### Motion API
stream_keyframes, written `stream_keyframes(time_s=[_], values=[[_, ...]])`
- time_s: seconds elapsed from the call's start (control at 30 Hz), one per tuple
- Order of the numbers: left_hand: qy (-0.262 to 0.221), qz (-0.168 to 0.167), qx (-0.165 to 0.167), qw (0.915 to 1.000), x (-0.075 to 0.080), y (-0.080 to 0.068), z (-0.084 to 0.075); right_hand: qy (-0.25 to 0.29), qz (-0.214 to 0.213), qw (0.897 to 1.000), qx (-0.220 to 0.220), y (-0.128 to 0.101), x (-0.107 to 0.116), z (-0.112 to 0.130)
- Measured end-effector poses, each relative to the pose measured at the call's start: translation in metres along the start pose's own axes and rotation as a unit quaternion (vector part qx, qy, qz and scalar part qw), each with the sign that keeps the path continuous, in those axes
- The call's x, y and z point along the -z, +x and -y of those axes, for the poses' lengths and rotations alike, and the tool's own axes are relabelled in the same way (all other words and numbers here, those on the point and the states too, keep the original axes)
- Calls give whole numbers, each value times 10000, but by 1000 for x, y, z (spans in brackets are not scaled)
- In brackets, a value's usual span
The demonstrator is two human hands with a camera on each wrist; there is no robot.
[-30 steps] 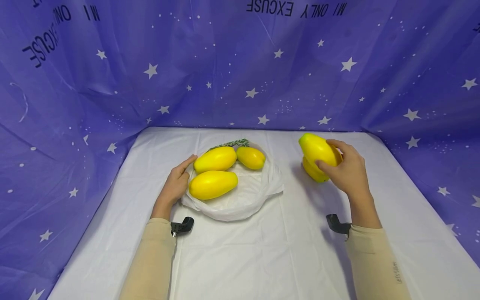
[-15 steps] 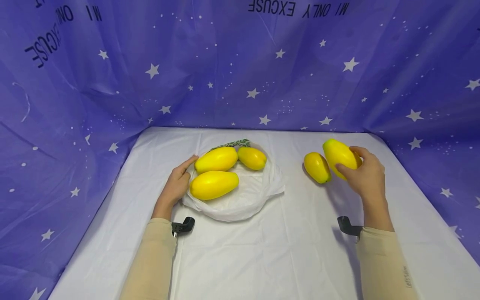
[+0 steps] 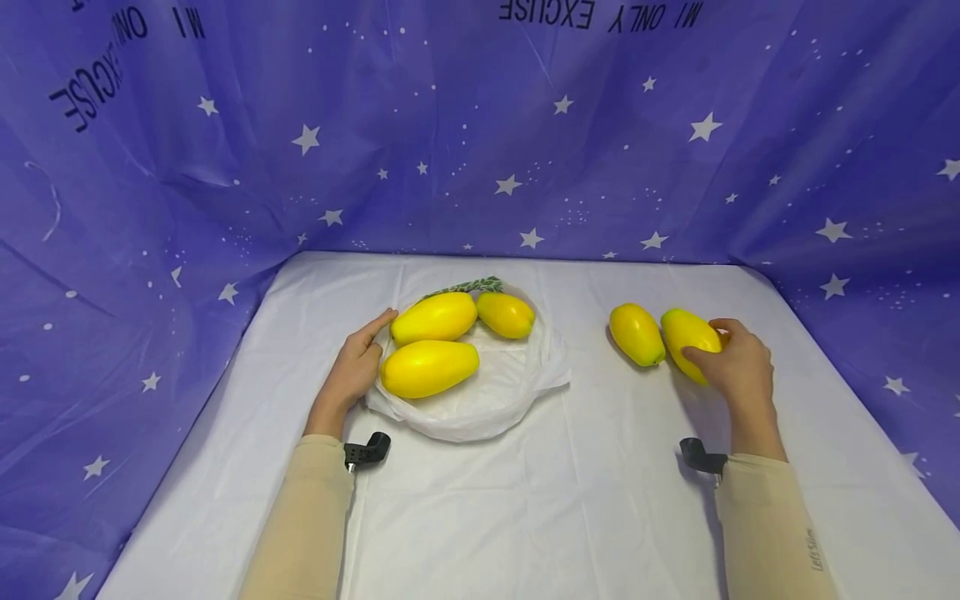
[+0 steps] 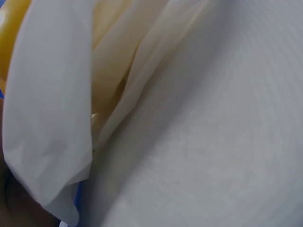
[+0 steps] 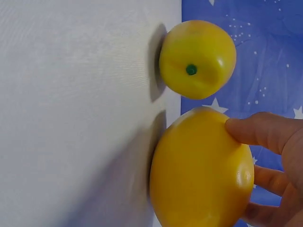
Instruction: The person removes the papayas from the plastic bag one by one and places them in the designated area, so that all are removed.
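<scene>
Head view: the left hand (image 3: pixel 356 364) touches the plastic bag (image 3: pixel 467 427), grip unclear; right of it, the right hand (image 3: pixel 741 368) grips a papaya (image 3: pixel 686 335).

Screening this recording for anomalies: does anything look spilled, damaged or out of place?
Only the lettering on the purple backdrop looks odd: it appears upside down in the head view. I see no spill, and the three yellow fruits in the white bag and the two outside it show no damage.
</scene>
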State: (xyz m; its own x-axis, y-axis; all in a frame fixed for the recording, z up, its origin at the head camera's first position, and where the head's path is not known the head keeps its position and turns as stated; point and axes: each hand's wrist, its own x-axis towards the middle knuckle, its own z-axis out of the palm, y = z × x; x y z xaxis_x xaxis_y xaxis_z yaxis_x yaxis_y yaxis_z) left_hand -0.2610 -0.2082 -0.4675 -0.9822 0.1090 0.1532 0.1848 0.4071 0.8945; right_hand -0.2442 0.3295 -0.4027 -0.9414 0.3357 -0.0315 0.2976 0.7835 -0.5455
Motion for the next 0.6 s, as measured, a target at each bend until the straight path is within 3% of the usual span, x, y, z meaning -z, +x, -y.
stream_keyframes(time_s=[0.33,0.6], values=[[30,-11,-29,10000,0,0,1,-63,171,9996,-209,0,0,1],[76,11,-50,10000,1,-3,-6,-69,77,9999,30,-2,1,5]])
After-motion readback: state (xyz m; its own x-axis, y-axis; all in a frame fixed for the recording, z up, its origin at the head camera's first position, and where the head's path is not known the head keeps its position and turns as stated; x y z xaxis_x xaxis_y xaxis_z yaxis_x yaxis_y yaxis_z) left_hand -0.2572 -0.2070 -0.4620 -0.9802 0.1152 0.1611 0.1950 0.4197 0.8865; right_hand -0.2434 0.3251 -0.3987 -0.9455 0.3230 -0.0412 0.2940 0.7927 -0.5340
